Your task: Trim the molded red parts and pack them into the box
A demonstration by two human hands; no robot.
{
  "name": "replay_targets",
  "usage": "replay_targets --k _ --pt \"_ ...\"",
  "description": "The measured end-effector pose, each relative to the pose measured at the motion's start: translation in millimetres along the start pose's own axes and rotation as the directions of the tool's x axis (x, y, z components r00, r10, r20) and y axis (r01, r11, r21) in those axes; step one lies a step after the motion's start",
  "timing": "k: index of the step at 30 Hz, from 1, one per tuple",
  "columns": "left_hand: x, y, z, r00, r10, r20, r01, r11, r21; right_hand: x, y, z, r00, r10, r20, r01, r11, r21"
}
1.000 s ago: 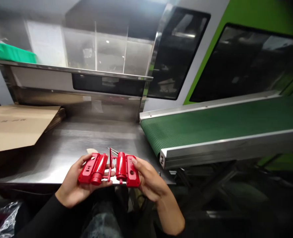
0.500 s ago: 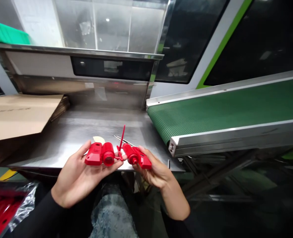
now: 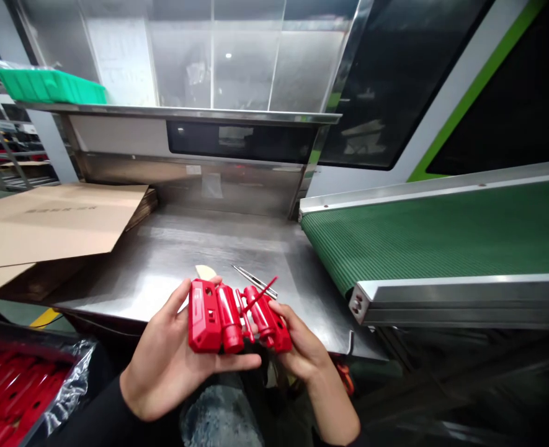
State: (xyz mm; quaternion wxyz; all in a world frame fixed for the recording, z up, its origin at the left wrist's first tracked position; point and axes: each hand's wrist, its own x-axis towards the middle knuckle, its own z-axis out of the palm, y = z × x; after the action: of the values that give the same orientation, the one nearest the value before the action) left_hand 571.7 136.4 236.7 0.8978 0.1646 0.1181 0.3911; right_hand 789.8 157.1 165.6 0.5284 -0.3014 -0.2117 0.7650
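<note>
Two red molded plastic parts are held side by side over the front edge of the metal table [image 3: 172, 242]. The larger left part [image 3: 205, 316], a block with a cylinder, rests on the fingers of my left hand [image 3: 172, 354], thumb at its outer edge. My right hand [image 3: 304, 347] grips the right part [image 3: 262, 313], which also has a cylinder. Between the two parts sits a thin red sprue [image 3: 265, 293] with a stick pointing up and right. Tweezers [image 3: 255, 279] lie on the table behind, near a pale curved piece [image 3: 205, 272].
Flattened cardboard [image 3: 69, 217] lies at the table's left. A green conveyor belt [image 3: 441, 230] slopes up on the right. A green bin [image 3: 51, 85] stands on the shelf above. At lower left, a plastic-lined box [image 3: 76, 385] holds several red parts.
The view has shifted left, so the scene sits further right. Both hands have tilted the red parts, now showing their upper faces, and the sprue's stick leans further right.
</note>
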Motion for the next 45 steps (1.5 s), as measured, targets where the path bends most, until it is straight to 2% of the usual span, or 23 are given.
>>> replay_targets --k 6,11,17,21,26,29,33,39,45 --pt "-10 -2 -2.8 0.996 0.009 0.086 -0.014 0.998 0.062 6 8 0 0.996 -0.074 0.042 0.077 0.994 -0.072" --pt "-19 -5 -1.1 0.997 0.037 0.062 -0.042 0.995 0.087 4 8 8 0.994 -0.062 0.092 0.074 0.988 -0.138" --pt "-33 -5 -4.1 0.996 0.092 0.021 -0.094 0.982 0.166 -4 8 9 0.977 -0.123 0.173 0.161 0.961 -0.223" --pt "-38 1 -15.9 0.99 0.143 -0.021 -0.133 0.959 0.25 -11 8 6 0.957 -0.17 0.234 0.227 0.943 -0.244" --pt "-37 8 -38.5 0.987 0.143 0.074 -0.16 0.93 0.331 -24 8 8 0.95 -0.146 0.275 0.243 0.899 -0.364" --pt "-36 13 -42.9 0.99 0.113 0.083 -0.134 0.934 0.332 -31 8 11 0.946 -0.101 0.309 0.232 0.877 -0.422" --pt "-33 17 -43.1 0.997 0.079 0.027 -0.083 0.958 0.273 -33 10 12 0.931 -0.051 0.362 0.2 0.901 -0.386" --pt "-28 19 -53.3 1.0 0.02 -0.003 -0.019 0.976 0.218 -31 15 15 0.945 -0.069 0.319 0.173 0.935 -0.309" --pt "-22 24 -67.7 0.995 -0.035 -0.089 0.046 0.991 0.125 -32 23 32 0.932 -0.092 0.35 0.169 0.966 -0.196"
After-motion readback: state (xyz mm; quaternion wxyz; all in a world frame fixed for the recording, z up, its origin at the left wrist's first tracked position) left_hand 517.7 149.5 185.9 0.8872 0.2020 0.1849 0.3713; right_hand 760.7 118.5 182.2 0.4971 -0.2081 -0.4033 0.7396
